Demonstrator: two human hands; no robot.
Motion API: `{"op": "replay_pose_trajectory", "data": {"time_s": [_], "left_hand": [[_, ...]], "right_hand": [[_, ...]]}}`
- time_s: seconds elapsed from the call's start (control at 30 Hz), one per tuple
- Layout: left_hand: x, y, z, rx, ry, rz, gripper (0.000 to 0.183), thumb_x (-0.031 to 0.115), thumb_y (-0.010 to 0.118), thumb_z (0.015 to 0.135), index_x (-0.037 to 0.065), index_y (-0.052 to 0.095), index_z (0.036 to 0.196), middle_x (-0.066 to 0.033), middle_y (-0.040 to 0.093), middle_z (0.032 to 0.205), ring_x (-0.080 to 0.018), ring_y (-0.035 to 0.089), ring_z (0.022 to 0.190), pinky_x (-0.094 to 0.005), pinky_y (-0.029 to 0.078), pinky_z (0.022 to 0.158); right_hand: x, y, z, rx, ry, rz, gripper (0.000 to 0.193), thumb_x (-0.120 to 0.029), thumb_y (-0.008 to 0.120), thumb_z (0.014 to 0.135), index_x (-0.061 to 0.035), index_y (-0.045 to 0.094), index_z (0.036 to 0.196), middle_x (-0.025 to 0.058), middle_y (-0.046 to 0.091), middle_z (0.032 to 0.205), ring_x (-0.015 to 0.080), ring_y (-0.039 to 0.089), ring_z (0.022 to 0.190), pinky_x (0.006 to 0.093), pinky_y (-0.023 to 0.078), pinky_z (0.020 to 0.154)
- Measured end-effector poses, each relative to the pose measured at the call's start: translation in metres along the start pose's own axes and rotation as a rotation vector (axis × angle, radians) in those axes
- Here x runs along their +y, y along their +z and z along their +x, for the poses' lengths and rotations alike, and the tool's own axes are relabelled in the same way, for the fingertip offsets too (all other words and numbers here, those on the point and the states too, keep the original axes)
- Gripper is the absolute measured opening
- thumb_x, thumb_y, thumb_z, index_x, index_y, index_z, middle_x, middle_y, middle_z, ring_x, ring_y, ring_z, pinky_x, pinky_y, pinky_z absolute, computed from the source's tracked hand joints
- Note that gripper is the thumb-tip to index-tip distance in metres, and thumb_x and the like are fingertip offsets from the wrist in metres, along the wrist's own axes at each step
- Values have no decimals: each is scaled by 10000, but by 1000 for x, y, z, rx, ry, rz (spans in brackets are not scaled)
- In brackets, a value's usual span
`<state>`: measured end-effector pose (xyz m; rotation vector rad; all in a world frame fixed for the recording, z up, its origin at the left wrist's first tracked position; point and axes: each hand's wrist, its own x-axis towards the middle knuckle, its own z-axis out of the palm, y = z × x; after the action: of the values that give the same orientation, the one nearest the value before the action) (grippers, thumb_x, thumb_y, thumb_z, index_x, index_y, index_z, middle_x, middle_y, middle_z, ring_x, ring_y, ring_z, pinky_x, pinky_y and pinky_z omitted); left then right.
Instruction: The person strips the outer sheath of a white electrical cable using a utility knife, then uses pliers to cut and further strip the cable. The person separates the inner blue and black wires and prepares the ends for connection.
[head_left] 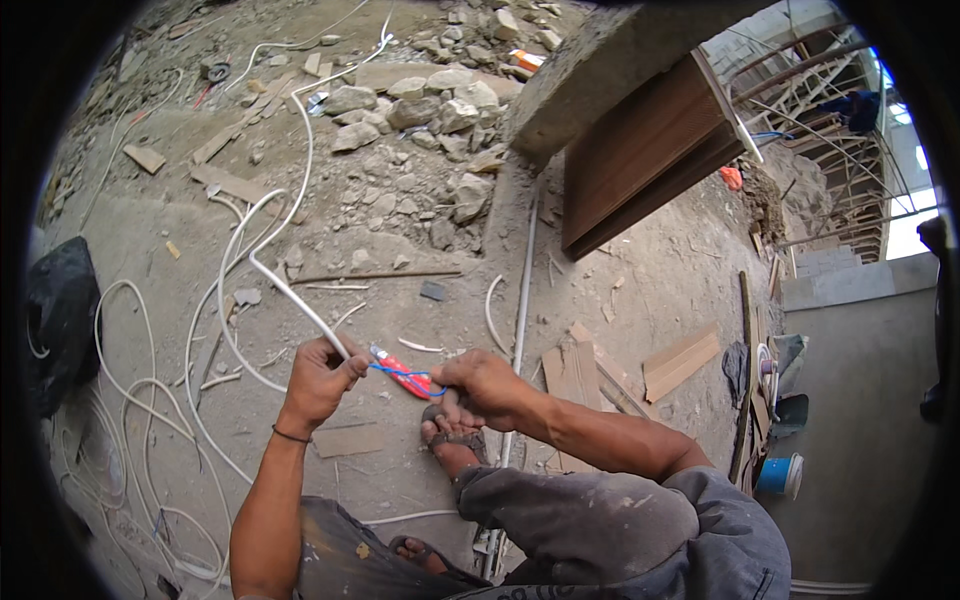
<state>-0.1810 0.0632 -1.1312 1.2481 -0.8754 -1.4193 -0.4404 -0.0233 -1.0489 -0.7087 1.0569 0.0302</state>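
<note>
My left hand (318, 382) is closed round the end of a white flexible tube or cable (296, 298). A thin blue wire (381, 368) comes out of that end and runs across to my right hand (484, 388). The right fingers are pinched together on the wire, which bends in a small loop beside them. Below the wire, a red-handled knife (415, 386) appears to lie on the ground, partly crossed by the wire. My sandalled foot (455, 440) is just under the right hand.
White cable coils (150, 400) spread over the ground at left, near a black bag (62, 320). Rubble (440, 110) lies ahead. A brown panel (650, 150) stands by a concrete post (600, 75). Cardboard pieces (682, 362) and a blue bucket (778, 475) are at right.
</note>
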Motion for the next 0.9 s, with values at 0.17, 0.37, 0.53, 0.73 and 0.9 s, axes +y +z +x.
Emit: {"op": "replay_pose_trajectory", "data": {"time_s": [0.17,0.37,0.53,0.73,0.9], "left_hand": [[-7,-5,0,13,12,32,222,228,792,978,28,723,910,12,651,748,-53,533,648,-235,423,571],[-9,-4,4,33,-106,-115,211,201,783,984,5,710,959,3,645,765,-53,518,644,-234,406,552],[-10,2,3,17,-143,-91,194,179,774,987,-5,711,989,0,652,771,-55,530,642,-240,432,562],[-3,-20,-3,216,35,72,189,173,755,1002,-4,701,967,-14,662,761,-54,535,627,-225,436,555],[3,-29,-3,215,-139,-90,125,112,725,1009,6,687,954,-18,665,765,-47,519,601,-219,407,525]], "right_hand": [[8,-3,4,71,-117,-31,313,-214,567,1094,71,671,1017,148,707,703,176,651,523,288,532,481],[16,3,13,410,-1315,-1408,594,-65,818,822,0,564,1355,185,684,1149,319,679,881,410,566,768],[10,-13,24,286,-1321,-1268,229,-89,769,930,1,690,1126,135,709,837,244,609,590,349,483,514],[20,-25,21,112,-68,217,249,-197,655,1050,37,683,969,129,695,690,156,580,460,257,458,427],[22,-5,17,511,-1217,-1017,367,-152,785,937,3,640,1236,188,721,1047,287,701,808,369,569,689]]}}
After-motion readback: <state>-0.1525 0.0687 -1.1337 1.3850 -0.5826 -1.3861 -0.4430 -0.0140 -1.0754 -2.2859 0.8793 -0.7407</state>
